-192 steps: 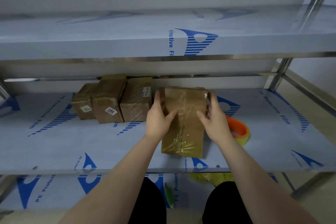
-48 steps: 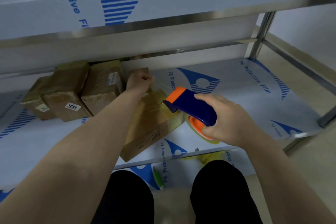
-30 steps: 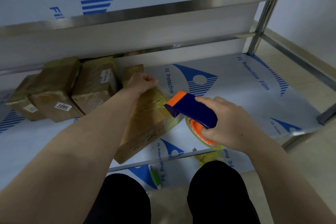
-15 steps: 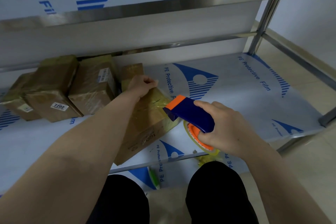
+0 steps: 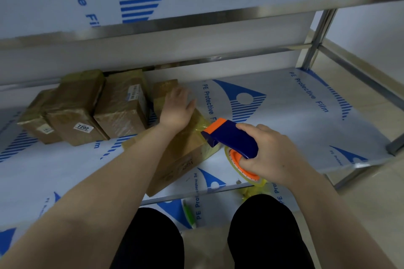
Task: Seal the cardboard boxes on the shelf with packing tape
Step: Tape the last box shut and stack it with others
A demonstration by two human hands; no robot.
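Pressing my left hand (image 5: pixel 177 109) flat on the brown cardboard box (image 5: pixel 188 148), I hold it down so it cannot slide on the grey metal shelf with blue print (image 5: pixel 295 120). The box lies slanted near the front edge of the shelf, about in the middle. My left hand is open, with the fingers straight and a bit spread. It rests on the far end of the box top, close to some shiny tape (image 5: pixel 197 125).

My right hand (image 5: pixel 275 157) is curled tight round the dark blue and orange tape dispenser (image 5: pixel 229 137). Its orange end sits right at the right side of the box top. The yellowish roll of tape (image 5: pixel 235 162) hangs under my hand, just beside the box. I think I hold it low so the tape can go straight onto the box.

Three other brown taped boxes (image 5: pixel 122 105) sit close together at the back left of the shelf, out of the way.
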